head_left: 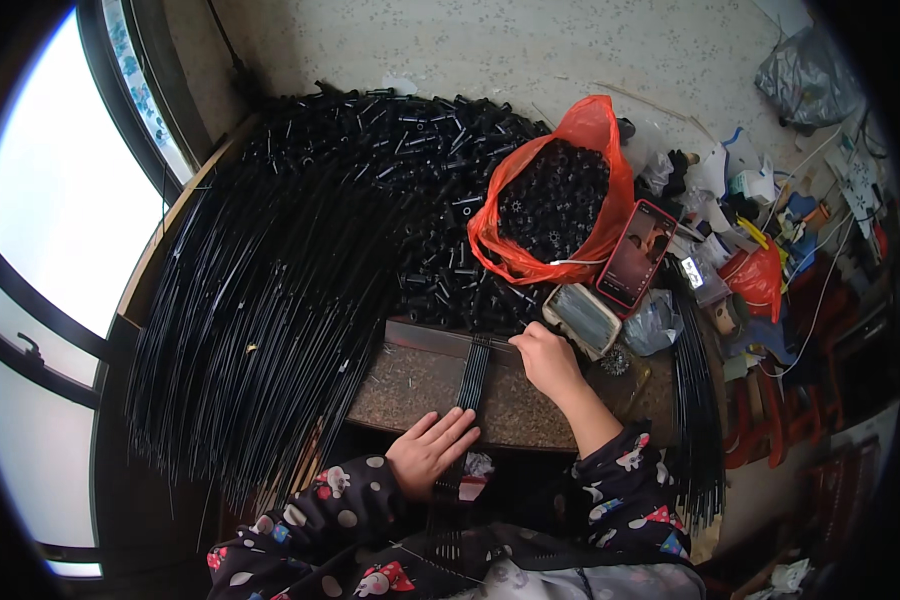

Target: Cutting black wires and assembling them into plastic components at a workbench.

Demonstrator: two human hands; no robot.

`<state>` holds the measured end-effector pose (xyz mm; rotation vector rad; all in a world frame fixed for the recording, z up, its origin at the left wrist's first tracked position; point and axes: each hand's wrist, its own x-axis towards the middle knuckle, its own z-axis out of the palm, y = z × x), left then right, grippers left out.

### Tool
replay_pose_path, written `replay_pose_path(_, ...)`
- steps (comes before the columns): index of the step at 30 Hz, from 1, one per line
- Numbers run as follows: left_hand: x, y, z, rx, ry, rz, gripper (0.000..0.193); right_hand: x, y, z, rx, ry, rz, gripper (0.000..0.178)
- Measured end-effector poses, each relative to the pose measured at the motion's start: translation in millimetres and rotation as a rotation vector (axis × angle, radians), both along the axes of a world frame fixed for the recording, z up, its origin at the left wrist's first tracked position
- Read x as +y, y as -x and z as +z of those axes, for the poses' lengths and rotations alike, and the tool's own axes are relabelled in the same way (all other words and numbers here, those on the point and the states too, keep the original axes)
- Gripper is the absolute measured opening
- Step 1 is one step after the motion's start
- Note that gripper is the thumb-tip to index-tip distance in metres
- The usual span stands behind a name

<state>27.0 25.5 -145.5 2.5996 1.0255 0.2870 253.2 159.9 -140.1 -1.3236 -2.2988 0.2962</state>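
My left hand lies with its fingers stretched out across a flat row of thin black rods, near the front edge of the brown speckled tabletop. The rods run side by side from a dark strip on the table over its front edge. My right hand is closed in a pinch to the right of the rods' far ends; what its fingertips hold, if anything, is hidden. Just beyond both hands spreads a large heap of small black tubular pieces.
A thick sheaf of long black rods covers the left side. An orange plastic bag holds small black toothed pieces. Right of it lie a phone, a pale-rimmed tray and a clear bag. More rods hang off the right edge.
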Motion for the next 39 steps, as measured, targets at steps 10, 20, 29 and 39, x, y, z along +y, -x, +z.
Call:
replay_pose_path(10,0.5,1.4,0.1,0.011,-0.009,-0.01,0.084,4.6,16.8,0.9,-0.014,0.065,-0.023,0.018)
replay_pose_path(20,1.7,-2.1,0.7,-0.023,-0.012,-0.007,0.082,17.8,14.4,-2.1,-0.094,-0.073,0.116,0.007)
replay_pose_path(29,-2.9,4.0,-0.2,-0.004,-0.023,0.012,0.085,5.7,-17.6,2.7,-0.145,-0.273,0.234,0.011)
replay_pose_path(39,-1.4,9.5,-6.5,-0.184,-0.035,0.009,0.083,-21.4,25.2,51.0,0.117,0.296,0.391,0.07)
